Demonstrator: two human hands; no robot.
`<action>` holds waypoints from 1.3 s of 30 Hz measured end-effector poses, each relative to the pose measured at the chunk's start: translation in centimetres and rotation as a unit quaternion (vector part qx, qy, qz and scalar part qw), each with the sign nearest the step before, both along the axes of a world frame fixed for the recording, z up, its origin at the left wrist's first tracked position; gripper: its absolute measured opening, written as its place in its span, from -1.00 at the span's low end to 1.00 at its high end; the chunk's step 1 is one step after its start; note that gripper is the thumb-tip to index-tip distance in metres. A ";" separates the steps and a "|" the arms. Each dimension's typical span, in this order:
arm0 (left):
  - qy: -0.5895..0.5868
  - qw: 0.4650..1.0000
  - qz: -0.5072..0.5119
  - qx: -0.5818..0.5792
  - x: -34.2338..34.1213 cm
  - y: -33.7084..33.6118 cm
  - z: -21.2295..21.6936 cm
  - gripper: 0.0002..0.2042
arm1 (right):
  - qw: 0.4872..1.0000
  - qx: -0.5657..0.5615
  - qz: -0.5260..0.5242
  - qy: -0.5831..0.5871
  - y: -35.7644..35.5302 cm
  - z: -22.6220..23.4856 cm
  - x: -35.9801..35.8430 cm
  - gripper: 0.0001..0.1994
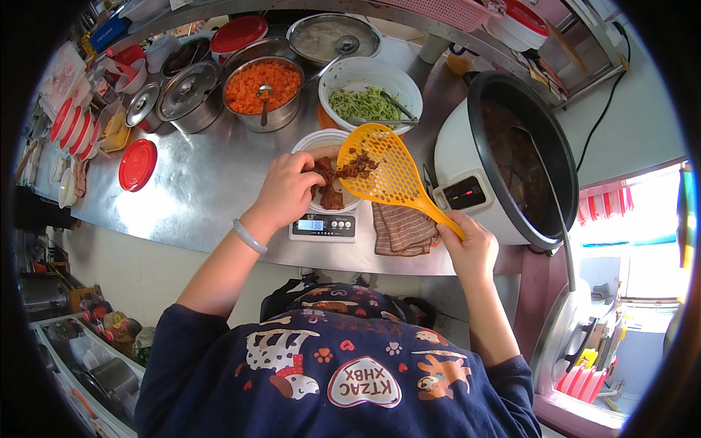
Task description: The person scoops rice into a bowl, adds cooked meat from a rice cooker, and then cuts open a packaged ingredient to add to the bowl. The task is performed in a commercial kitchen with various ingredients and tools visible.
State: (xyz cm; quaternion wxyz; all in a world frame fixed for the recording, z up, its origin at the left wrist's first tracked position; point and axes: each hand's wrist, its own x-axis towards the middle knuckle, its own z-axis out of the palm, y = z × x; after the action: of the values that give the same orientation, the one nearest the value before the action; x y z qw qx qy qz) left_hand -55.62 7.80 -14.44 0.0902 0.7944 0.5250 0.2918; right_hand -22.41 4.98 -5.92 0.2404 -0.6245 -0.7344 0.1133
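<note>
My right hand (471,246) is closed round the handle of a yellow perforated skimmer (394,179), its head tilted over a white round bowl (350,206). Dark brown meat scraps (359,165) lie on the skimmer. My left hand (286,186) pinches a piece of dark braised meat (323,171) at the bowl's left side; its fingertips are partly hidden. Another brown chunk (332,199) rests in the bowl. Beneath the bowl stands a white digital kitchen scale (322,228) with a lit display. A folded brown striped cloth (403,230) lies right of the scale.
A large white cooker (460,157) of dark broth, with a ladle (558,208) in it, stands at right. Behind the bowl are a pot of shredded carrot (252,84) and a bowl of green shreds (365,104). Lidded pots (191,95) and a red lid (137,165) sit leftward.
</note>
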 end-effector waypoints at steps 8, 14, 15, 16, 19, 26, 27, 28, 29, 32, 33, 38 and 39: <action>-0.007 0.999 -0.028 -0.016 1.2 -1.2 0.3 -0.78 | 0.996 -0.045 -0.045 0.061 0.3 -0.3 0.2 -0.75; 0.034 0.999 -0.023 0.000 2.5 -0.6 0.6 -0.76 | 0.993 -0.049 -0.062 0.089 0.6 -0.8 0.9 -0.74; 0.047 0.998 -0.030 -0.010 2.6 -0.4 0.7 -0.76 | 0.994 -0.035 -0.051 0.092 0.6 -0.9 1.0 -0.74; 0.056 0.998 -0.038 -0.014 2.7 -0.2 0.8 -0.76 | 0.993 -0.039 -0.055 0.095 0.6 -0.9 1.2 -0.74; 0.077 0.994 -0.044 -0.058 2.9 0.4 1.0 -0.79 | 0.992 -0.041 -0.064 0.105 0.5 -0.7 1.5 -0.74; 0.055 0.992 -0.107 -0.029 1.8 4.5 1.3 -0.72 | 0.985 -0.024 -0.080 0.154 0.3 0.9 2.3 -0.75; 0.064 0.988 -0.133 -0.045 1.7 5.2 1.3 -0.72 | 0.985 -0.023 -0.082 0.153 0.3 1.2 2.4 -0.75; 0.074 0.983 -0.159 -0.060 1.7 5.7 1.3 -0.72 | 0.985 -0.022 -0.084 0.152 0.3 1.4 2.5 -0.75; 0.089 0.975 -0.182 -0.089 1.7 6.1 1.3 -0.71 | 0.983 -0.029 -0.097 0.152 0.3 1.7 2.7 -0.75; 0.147 0.955 -0.237 -0.103 1.2 6.6 1.4 -0.67 | 0.975 -0.021 -0.086 0.203 0.3 2.5 3.3 -0.76; 0.155 0.954 -0.235 -0.107 1.0 6.7 1.4 -0.66 | 0.970 -0.021 -0.085 0.226 0.3 2.8 3.5 -0.77; 0.148 0.952 -0.246 -0.104 0.3 6.0 1.0 -0.63 | 0.932 -0.027 -0.124 0.338 1.2 5.5 6.2 -0.81; 0.127 0.958 -0.244 -0.074 0.2 5.9 1.0 -0.64 | 0.928 -0.015 -0.119 0.352 1.5 6.2 7.1 -0.82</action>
State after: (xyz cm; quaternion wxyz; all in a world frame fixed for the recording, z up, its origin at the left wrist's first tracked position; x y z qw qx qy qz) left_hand -55.38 13.69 -13.43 0.1499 0.9200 0.3424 0.1176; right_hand -15.35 6.44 0.31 0.4858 -0.6312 -0.5207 0.3075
